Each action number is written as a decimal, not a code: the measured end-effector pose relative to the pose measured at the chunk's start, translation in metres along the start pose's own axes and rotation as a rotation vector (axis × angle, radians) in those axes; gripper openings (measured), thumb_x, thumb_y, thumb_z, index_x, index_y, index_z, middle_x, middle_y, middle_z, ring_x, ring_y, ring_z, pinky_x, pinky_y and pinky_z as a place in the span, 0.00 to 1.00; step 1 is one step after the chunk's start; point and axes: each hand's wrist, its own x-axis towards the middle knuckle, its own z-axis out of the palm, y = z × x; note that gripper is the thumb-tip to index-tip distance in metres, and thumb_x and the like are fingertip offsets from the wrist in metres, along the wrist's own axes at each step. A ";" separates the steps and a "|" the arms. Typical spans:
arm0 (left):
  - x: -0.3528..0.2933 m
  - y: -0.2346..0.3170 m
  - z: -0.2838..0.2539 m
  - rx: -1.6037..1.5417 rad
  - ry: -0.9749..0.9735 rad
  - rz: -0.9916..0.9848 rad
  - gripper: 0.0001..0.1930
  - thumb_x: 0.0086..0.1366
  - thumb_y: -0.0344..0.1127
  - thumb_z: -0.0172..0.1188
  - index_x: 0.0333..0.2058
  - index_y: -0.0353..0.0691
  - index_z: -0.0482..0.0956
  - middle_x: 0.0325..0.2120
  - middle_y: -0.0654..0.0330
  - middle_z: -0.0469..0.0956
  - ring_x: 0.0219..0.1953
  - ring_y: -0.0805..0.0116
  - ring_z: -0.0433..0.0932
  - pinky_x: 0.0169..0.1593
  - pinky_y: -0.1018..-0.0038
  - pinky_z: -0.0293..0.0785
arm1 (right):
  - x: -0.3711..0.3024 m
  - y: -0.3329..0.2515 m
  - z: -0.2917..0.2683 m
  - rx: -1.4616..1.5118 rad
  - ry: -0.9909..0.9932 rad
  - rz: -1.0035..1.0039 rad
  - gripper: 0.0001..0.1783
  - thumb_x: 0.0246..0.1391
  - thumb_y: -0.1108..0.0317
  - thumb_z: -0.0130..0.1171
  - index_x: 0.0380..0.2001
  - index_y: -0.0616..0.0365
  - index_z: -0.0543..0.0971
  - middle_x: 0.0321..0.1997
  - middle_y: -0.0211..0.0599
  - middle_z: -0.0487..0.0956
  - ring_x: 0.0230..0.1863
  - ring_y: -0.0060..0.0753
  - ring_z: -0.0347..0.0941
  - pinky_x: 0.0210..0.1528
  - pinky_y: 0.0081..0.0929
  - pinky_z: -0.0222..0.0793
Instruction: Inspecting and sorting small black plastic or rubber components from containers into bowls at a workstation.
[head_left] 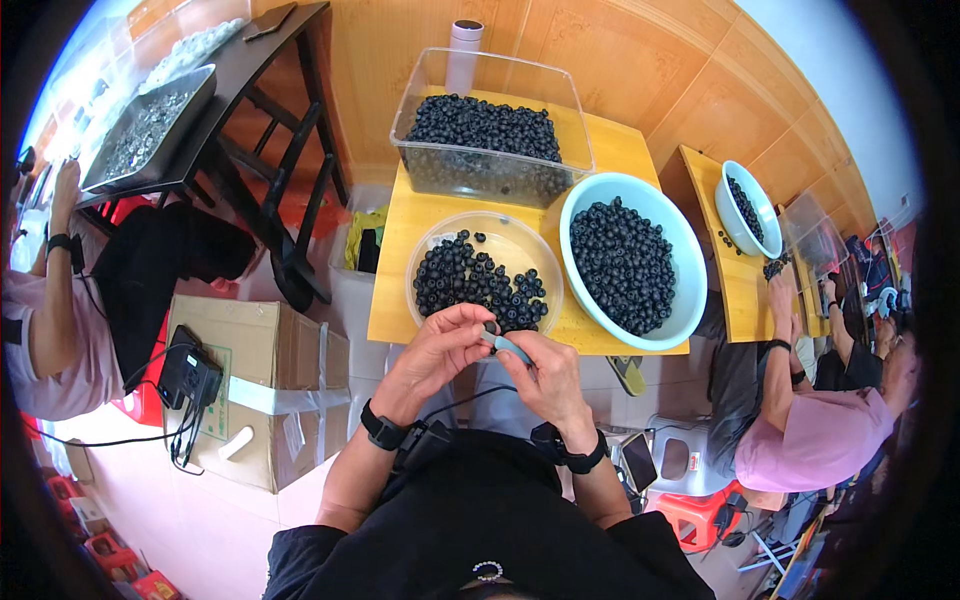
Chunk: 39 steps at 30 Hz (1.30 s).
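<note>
My left hand (445, 350) pinches a small black ring-shaped part (491, 327) between thumb and fingertips, just over the near edge of the table. Closed around a short blue-grey tool (512, 348), my right hand (550, 378) brings its tip up against the part. The kind of tool is hard to make out, as the fingers cover much of it. Right beyond my hands, a round shallow tray (420, 248) holds a loose layer of the same black parts (455, 280). To its right stands a light blue bowl (690, 290) heaped with more black parts (622, 265).
A clear plastic bin (480, 180) of black parts sits at the back of the yellow table (385, 320), a thermos (463, 60) behind it. A cardboard box (285, 345) stands at left. People work on both sides; a red stool (690, 520) is at lower right.
</note>
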 end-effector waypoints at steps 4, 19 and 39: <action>-0.003 0.002 0.001 -0.028 -0.012 -0.016 0.10 0.60 0.26 0.57 0.41 0.35 0.74 0.33 0.61 0.77 0.34 0.75 0.78 0.41 0.80 0.78 | 0.000 -0.003 -0.002 -0.041 -0.018 -0.014 0.08 0.49 0.67 0.60 0.32 0.59 0.77 0.26 0.36 0.77 0.18 0.33 0.73 0.21 0.28 0.66; -0.005 0.005 -0.002 -0.029 -0.024 -0.079 0.06 0.59 0.27 0.58 0.35 0.36 0.73 0.36 0.54 0.77 0.28 0.75 0.78 0.35 0.83 0.78 | 0.002 0.005 -0.006 -0.022 -0.015 -0.085 0.09 0.50 0.66 0.59 0.32 0.59 0.77 0.25 0.37 0.77 0.18 0.36 0.73 0.20 0.29 0.65; -0.009 -0.003 0.008 0.051 -0.013 -0.146 0.11 0.56 0.26 0.60 0.38 0.40 0.70 0.34 0.61 0.76 0.30 0.76 0.77 0.34 0.82 0.77 | 0.001 -0.001 -0.005 0.320 -0.044 0.048 0.14 0.41 0.74 0.65 0.35 0.62 0.78 0.23 0.34 0.73 0.24 0.27 0.71 0.26 0.22 0.65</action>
